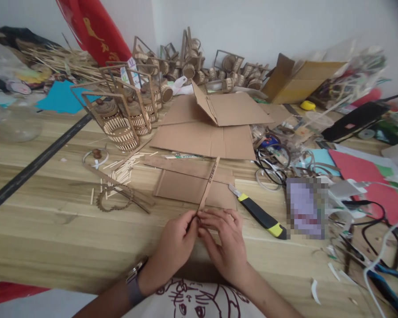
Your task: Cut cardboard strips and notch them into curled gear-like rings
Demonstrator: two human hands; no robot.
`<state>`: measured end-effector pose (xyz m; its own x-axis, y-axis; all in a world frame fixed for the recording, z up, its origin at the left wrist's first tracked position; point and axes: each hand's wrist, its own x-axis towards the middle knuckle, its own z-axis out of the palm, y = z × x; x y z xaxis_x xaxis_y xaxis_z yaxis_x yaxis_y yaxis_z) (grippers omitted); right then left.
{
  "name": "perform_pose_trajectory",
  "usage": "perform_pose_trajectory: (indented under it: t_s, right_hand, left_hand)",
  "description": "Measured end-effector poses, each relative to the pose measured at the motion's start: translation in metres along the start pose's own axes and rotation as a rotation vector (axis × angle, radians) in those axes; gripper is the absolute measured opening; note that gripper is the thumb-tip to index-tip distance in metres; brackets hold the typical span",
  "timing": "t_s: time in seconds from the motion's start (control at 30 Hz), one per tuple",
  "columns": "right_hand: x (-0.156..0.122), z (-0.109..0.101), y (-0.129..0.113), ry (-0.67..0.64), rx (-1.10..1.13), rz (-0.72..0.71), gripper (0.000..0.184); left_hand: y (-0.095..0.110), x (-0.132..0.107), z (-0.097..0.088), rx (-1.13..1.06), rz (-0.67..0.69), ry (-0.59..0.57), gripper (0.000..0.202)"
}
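Near the table's front edge, my left hand (177, 238) and my right hand (227, 240) come together on the lower end of a thin brown cardboard strip (208, 183). Both hands are closed, their fingertips pinching the strip, which points away from me and has dark notches or marks near its far end. Just beyond lies a piece of cardboard (175, 187). To the right of my hands rests a black and yellow utility knife (258, 214), blade out. On the left are a notched, curled strip (114, 198) and a scatter of short pale sticks (124, 170).
Several small slatted lanterns (121, 132) with handles stand at back left. Cardboard sheets (205, 139) lie beyond my hands. Cables, blue-handled pliers (389, 287) and coloured paper (365, 181) crowd the right. A dark metal strip (40, 163) crosses the table's left side.
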<state>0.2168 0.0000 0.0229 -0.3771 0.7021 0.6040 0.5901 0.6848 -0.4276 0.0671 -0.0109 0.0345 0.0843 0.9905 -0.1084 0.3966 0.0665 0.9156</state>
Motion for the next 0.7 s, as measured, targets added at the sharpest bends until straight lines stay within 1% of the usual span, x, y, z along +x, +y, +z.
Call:
perform_pose_trajectory:
  t_s: [0.1, 0.2, 0.3, 0.6, 0.7]
  right_hand:
    - [0.0006, 0.0001, -0.0009, 0.009, -0.017, -0.002, 0.017]
    - [0.0006, 0.0004, -0.0021, 0.035, -0.007, -0.026, 0.021]
    - [0.0003, 0.0012, -0.0037, 0.03, 0.017, -0.029, 0.021]
    - [0.0014, 0.0002, -0.0035, 0.027, 0.075, 0.034, 0.017]
    - [0.0006, -0.0005, -0.0019, 0.04, 0.095, 0.083, 0.015]
  left_hand:
    - [-0.0003, -0.0011, -0.0002, 0.001, 0.013, 0.012, 0.029]
    - [-0.0006, -0.0017, 0.0002, 0.012, 0.001, 0.005, 0.026]
    - [-0.0025, -0.0015, 0.0008, 0.028, -0.012, 0.019, 0.022]
    - [0.0, -0.0021, -0.0016, -0.007, 0.021, 0.008, 0.022]
    - [0.0012, -0.0034, -0.0027, -0.024, 0.029, -0.003, 0.023]
